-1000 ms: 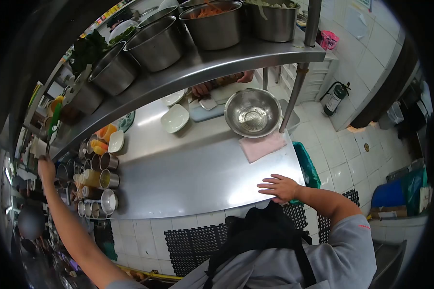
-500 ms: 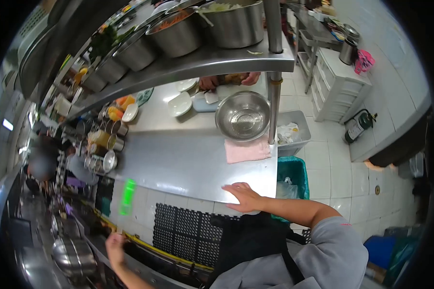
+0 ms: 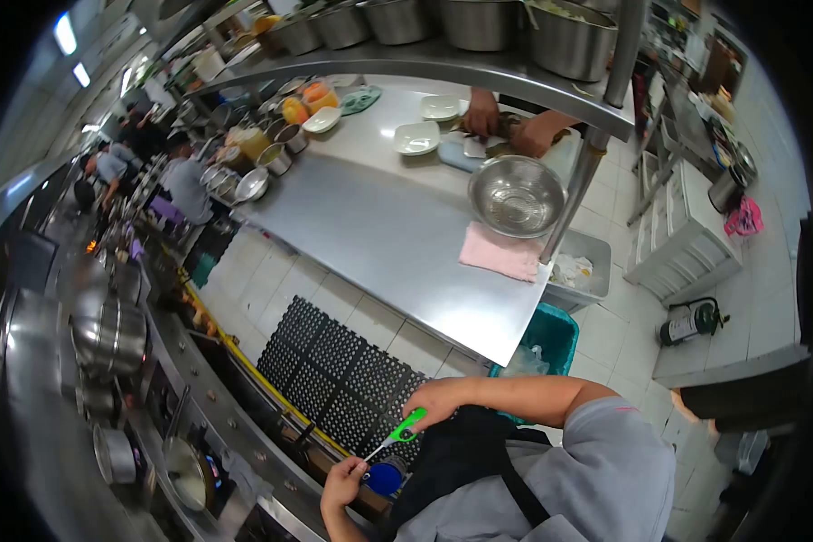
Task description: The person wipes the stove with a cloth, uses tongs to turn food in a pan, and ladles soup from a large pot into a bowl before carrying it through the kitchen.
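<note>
My right hand (image 3: pixel 435 403) is closed round the green handle of a lighter-like tool (image 3: pixel 410 425) with a thin metal stem. The stem points down and left to my left hand (image 3: pixel 341 482), whose fingers are pinched on its end. Both hands are in front of the black apron, above the black floor mat (image 3: pixel 321 366). Just beyond them, a blue round container (image 3: pixel 384 476) shows partly beneath the tool.
A steel table (image 3: pixel 361 226) bears a metal bowl (image 3: pixel 518 196), a pink cloth (image 3: pixel 499 252) and white dishes. Across it, another person's hands (image 3: pixel 537 133) work under the shelf (image 3: pixel 406 59). Left are stoves, a pan (image 3: pixel 188 474) and people farther off. A teal bin (image 3: pixel 551 340) stands right.
The view has swung left. My right hand has gone from open over the table edge to gripping the green handle. The green thing, blurred above my left hand before, is now between both hands.
</note>
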A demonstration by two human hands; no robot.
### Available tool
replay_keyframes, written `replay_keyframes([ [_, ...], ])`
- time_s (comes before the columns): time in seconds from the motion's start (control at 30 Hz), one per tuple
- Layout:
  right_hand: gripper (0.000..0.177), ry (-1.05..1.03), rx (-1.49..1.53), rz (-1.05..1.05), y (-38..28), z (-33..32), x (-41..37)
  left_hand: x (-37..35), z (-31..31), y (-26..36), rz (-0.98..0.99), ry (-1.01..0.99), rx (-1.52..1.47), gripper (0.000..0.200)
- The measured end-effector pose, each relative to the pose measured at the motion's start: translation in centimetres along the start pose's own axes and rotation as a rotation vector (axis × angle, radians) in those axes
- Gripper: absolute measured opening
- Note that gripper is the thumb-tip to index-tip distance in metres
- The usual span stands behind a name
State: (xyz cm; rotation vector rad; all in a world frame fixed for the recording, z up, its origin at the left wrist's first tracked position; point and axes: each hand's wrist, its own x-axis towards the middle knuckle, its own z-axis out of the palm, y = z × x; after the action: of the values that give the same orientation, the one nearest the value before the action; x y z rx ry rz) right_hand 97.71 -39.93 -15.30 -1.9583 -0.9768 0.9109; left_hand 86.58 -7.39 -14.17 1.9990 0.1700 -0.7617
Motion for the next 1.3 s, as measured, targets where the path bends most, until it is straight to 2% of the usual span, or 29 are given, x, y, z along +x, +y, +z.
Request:
replay_keyframes([
  [0.1, 0.04, -0.077, -0.062, -0.037, -0.8, 3.3, -0.1, -2.9, 2.2, -2.4, 0.019, 0.042, 0.046, 0.017],
  [0.23, 0.044, -0.145, -0.057, -0.081, -1.9, 7.4, -1.2, -7.2, 5.6, -4.8, -0.036, 0.105, -0.035, 0.015],
  [0.3, 0.049, -0.249, -0.121, -0.08, -3.2, 8.8, -2.6, -9.1, 7.8, -7.0, 0.171, 0.187, 0.011, 0.017],
  [0.33, 0.049, -0.262, -0.136, -0.05, -4.1, 9.5, -3.4, -9.5, 9.1, -8.1, 0.208, 0.204, -0.028, 0.016],
  [0.37, 0.048, -0.232, -0.092, -0.079, -4.4, 10.6, -4.2, -10.0, 11.0, -9.6, 0.355, 0.302, -0.149, 0.017],
  [0.4, 0.049, -0.172, -0.113, -0.055, -5.5, 11.1, -4.9, -10.3, 12.8, -10.4, 0.335, 0.418, -0.363, 0.024],
  [0.43, 0.049, -0.171, -0.084, 0.062, -6.7, 11.8, -5.6, -11.5, 14.4, -10.3, 0.294, 0.718, -0.234, 0.035],
  [0.47, 0.048, -0.03, -0.101, -0.05, -5.2, 13.6, -5.9, -10.8, 17.5, -13.9, 0.255, 0.889, -0.456, 0.042],
  [0.5, 0.053, -0.052, 0.073, 0.227, -5.0, 15.1, -6.1, -12.4, 18.9, -15.5, 0.145, 0.943, -0.339, 0.05],
  [0.53, 0.057, -0.057, 0.079, 0.199, -5.5, 16.8, -6.2, -13.9, 21.0, -17.4, -0.03, 0.914, -0.372, 0.05],
  [0.57, 0.063, -0.024, 0.085, 0.171, -5.9, 17.9, -6.2, -16.1, 22.3, -18.0, -0.107, 0.848, -0.396, 0.052],
  [0.6, 0.066, -0.075, 0.096, 0.168, -5.7, 19.1, -6.0, -17.4, 24.2, -19.7, -0.149, 0.813, -0.284, 0.048],
  [0.63, 0.069, -0.084, 0.109, 0.175, -5.3, 19.9, -5.2, -18.6, 25.0, -20.8, -0.167, 0.711, -0.365, 0.041],
  [0.7, 0.062, -0.174, 0.033, -0.016, -4.3, 22.4, -3.8, -19.4, 29.5, -25.5, -0.177, 0.671, -0.407, 0.038],
  [0.77, 0.054, -0.284, -0.084, -0.143, -8.0, 24.0, -1.7, -19.3, 33.5, -30.9, -0.313, 0.675, -0.554, 0.035],
  [0.83, 0.052, -0.376, -0.056, -0.076, -12.7, 24.9, 0.4, -20.7, 34.6, -32.6, -0.553, 0.743, -1.152, 0.038],
  [0.87, 0.051, -0.447, -0.013, -0.008, -15.0, 25.5, 1.7, -21.8, 34.8, -32.4, -0.492, 0.946, -1.279, 0.042],
  [0.9, 0.051, -0.456, -0.03, -0.02, -17.0, 26.1, 3.0, -22.4, 35.2, -33.2, -0.344, 1.157, -1.599, 0.039],
  [0.97, 0.051, -0.579, -0.348, -0.214, -20.7, 27.5, 5.6, -20.0, 34.5, -36.5, -0.331, 1.734, -1.732, 0.027],
  [1.03, 0.051, -0.637, -0.394, -0.346, -23.1, 30.1, 8.1, -19.8, 33.1, -39.9, -0.122, 1.702, -2.045, 0.042],
  [1.07, 0.049, -0.635, -0.426, -0.442, -23.5, 31.8, 9.5, -19.6, 32.2, -40.4, -0.001, 1.626, -2.182, 0.032],
  [1.1, 0.048, -0.637, -0.458, -0.54, -23.7, 33.8, 11.0, -17.7, 32.3, -42.8, 0.126, 1.656, -2.12, 0.019],
  [1.17, 0.045, -0.603, -0.545, -0.664, -24.6, 37.7, 13.4, -17.3, 30.2, -42.0, 0.376, 1.614, -2.153, 0.019],
  [1.23, 0.044, -0.64, -0.691, -0.653, -27.4, 40.8, 14.4, -17.0, 28.1, -40.5, 0.592, 1.575, -2.167, 0.019],
  [1.3, 0.046, -0.68, -0.79, -0.609, -29.1, 43.4, 14.9, -16.8, 26.6, -39.2, 0.726, 1.545, -2.183, 0.019],
])
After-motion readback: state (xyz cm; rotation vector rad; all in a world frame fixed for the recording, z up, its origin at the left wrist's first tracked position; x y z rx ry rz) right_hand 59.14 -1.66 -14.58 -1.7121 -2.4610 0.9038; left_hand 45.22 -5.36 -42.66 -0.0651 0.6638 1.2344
